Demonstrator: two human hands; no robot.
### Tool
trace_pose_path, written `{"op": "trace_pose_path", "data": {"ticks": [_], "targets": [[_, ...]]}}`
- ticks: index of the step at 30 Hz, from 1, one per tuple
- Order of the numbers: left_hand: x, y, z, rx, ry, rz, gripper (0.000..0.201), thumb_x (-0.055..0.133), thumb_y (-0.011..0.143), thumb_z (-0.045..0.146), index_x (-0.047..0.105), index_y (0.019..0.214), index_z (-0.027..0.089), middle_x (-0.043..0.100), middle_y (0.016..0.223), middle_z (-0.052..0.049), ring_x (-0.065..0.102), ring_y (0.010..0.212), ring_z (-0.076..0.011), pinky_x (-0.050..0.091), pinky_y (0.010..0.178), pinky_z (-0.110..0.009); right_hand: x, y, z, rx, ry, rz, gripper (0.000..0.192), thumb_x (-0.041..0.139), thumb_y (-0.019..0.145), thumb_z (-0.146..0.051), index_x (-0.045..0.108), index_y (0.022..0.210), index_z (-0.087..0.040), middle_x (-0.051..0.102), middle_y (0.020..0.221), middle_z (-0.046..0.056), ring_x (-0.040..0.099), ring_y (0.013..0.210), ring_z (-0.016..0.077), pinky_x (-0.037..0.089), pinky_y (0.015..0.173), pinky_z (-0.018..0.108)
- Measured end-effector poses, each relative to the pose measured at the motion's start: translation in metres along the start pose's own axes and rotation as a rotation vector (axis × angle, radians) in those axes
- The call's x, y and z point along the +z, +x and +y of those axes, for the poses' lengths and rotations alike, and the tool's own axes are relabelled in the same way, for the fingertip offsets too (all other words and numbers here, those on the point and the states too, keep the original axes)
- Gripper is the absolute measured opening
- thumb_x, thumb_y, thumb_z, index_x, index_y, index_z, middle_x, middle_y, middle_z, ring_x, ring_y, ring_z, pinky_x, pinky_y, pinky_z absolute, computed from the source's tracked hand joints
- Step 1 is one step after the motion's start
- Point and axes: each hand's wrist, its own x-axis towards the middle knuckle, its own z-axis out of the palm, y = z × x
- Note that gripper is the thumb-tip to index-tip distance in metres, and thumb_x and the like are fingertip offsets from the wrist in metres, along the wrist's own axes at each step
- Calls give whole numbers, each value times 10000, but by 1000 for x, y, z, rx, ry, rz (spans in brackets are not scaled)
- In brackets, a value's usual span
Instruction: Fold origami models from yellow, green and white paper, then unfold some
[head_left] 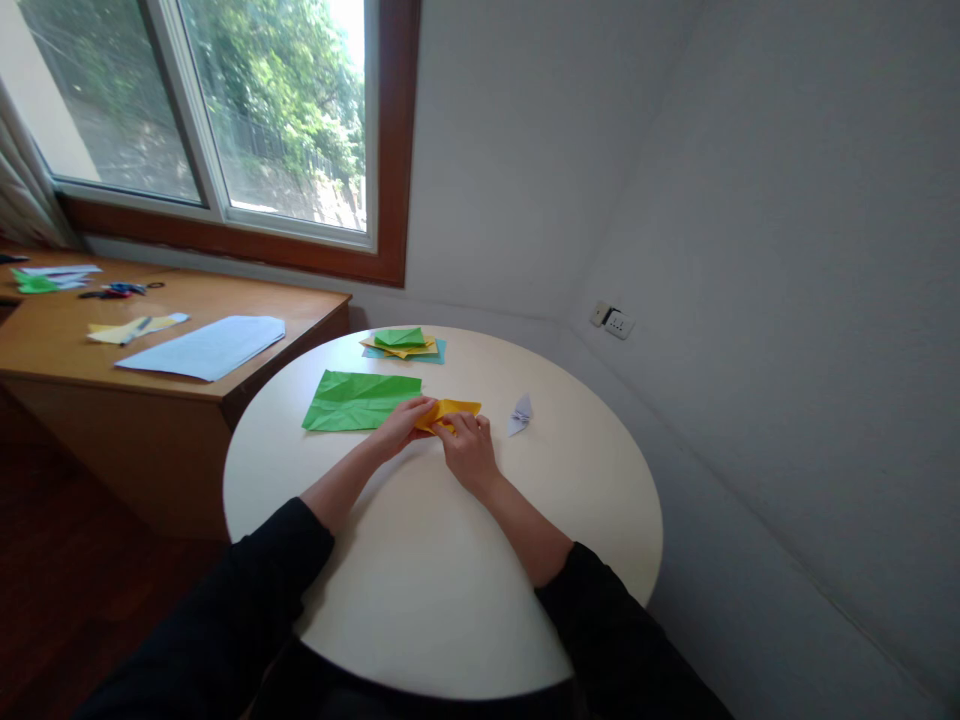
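Note:
A folded piece of orange-yellow paper (459,407) is held between my two hands above the white round table (427,590). My left hand (407,424) grips its left end, fingers closed on it. My right hand (469,452) pinches its near edge, and the fingers cover part of the folds. A creased green paper sheet (356,402) lies flat just left of my left hand. Right of my right hand rests a small folded white paper piece (520,415) with pointed ends.
Green, yellow and blue papers (401,342) are stacked at the table's far edge. On the wooden desk (202,285) at the left lie white sheets (206,347), yellow paper with a pen (136,330), and scissors (112,292). A wall socket (619,323) is at the right.

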Motion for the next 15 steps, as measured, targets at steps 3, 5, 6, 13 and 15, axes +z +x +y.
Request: {"op": "trace_pose_path", "data": {"ticks": [3,5,6,13,15], "targets": [[-1,1,-1,-10,-5,5,236,661,680,310,571,799,128,579,751,-23,556,681,-114,478,640,-243,0,0,0,-4,-18,10,247,416,879,-152,624,989,-227,626,994,59,468,939,192,237,812,350],[-2,2,-2,-9,-15,6,230,656,686,306,571,801,126,586,766,-31,560,690,-119,481,645,-248,0,0,0,-7,-30,24,245,419,877,-152,622,989,-231,619,1037,59,466,965,195,229,828,358],[-2,3,-3,-9,-18,4,230,653,690,308,572,804,125,591,777,-37,563,696,-122,483,651,-253,1,-1,0,-9,-35,36,243,420,877,-153,622,985,-233,614,1063,60,464,980,197,224,838,363],[-4,3,-4,-14,-19,7,239,632,716,328,581,834,127,608,818,-54,572,731,-137,485,670,-268,6,-2,2,-34,-58,113,232,422,871,-147,635,915,-228,608,1127,58,457,1067,204,210,871,382],[-3,3,-4,-15,-20,12,227,627,722,325,584,834,133,604,808,-47,570,734,-137,480,660,-261,6,-2,2,-33,-61,118,226,430,864,-141,640,880,-224,596,1158,60,445,1105,208,207,886,387]]}}
